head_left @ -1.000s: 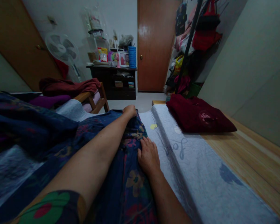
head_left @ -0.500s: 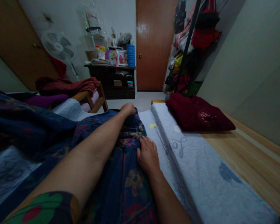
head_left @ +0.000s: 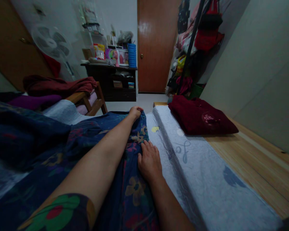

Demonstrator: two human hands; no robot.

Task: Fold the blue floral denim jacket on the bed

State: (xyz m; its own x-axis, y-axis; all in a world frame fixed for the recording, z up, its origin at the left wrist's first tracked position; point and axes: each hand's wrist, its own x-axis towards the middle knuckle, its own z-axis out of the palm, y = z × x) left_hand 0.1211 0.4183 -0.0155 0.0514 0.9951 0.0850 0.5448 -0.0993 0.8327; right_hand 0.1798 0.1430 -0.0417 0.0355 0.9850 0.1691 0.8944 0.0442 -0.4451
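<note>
Plainly, the head view centres on a navy floral garment [head_left: 135,190] spread over a pale quilted cover [head_left: 207,173], running from the near edge of the view to its far corner. The left hand [head_left: 135,113] reaches across to that far right corner, its fingers curled narrow around the cloth there. Nearer, the right hand [head_left: 150,161] lies palm down on the garment's right edge, fingers extended side by side and pressing flat, gripping nothing. Left of the outstretched forearm, the fabric bunches into folds.

Right of the hands, well apart from them, a folded maroon garment [head_left: 202,118] with a pink motif rests partly on the cover and partly on a wood-grain surface [head_left: 260,163]. To the left, a reddish-brown cloth [head_left: 60,86] drapes over a wooden armrest [head_left: 78,97], near a purple cloth [head_left: 36,102]. Behind stand a pedestal fan [head_left: 51,42], a dark cabinet [head_left: 98,84] and a brown door [head_left: 156,48].
</note>
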